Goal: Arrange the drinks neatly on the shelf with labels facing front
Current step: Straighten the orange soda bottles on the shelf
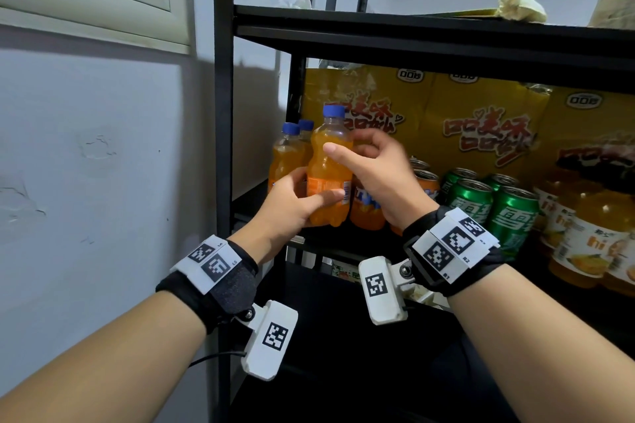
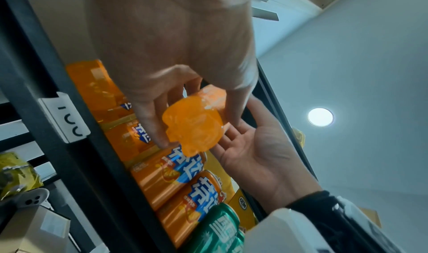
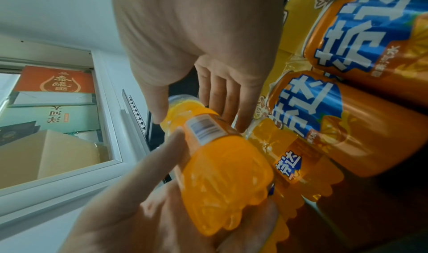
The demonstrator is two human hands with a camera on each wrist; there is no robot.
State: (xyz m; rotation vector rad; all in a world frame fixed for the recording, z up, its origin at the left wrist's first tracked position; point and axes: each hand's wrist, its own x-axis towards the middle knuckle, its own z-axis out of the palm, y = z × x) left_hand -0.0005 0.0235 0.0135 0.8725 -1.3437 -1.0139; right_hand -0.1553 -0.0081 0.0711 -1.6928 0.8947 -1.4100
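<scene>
Here the black shelf [image 1: 429,41] frames everything: yellow snack bags [image 1: 481,127] stand along the back, with orange cans [image 2: 166,172], green cans [image 1: 512,213] and juice bottles [image 1: 591,237] ranked in front of them, most labels already turned outward. At the left end two blue-capped orange soda bottles [image 1: 287,154] stand close together, which looks like the row the held one belongs to. That orange soda bottle [image 1: 330,168] is lifted just in front of them, upright, clear of the shelf board. The left hand [image 1: 288,206] wraps its lower body, thumb lying across the label, seemingly to bear the weight. The right hand [image 1: 374,168] pinches the shoulder between thumb and fingers, a grip suited to twisting the bottle about its axis. The barcode panel [image 3: 203,127] faces the person, so the label's front likely points away or sideways; I judge the bottle needs turning before it is set down beside its fellows.
</scene>
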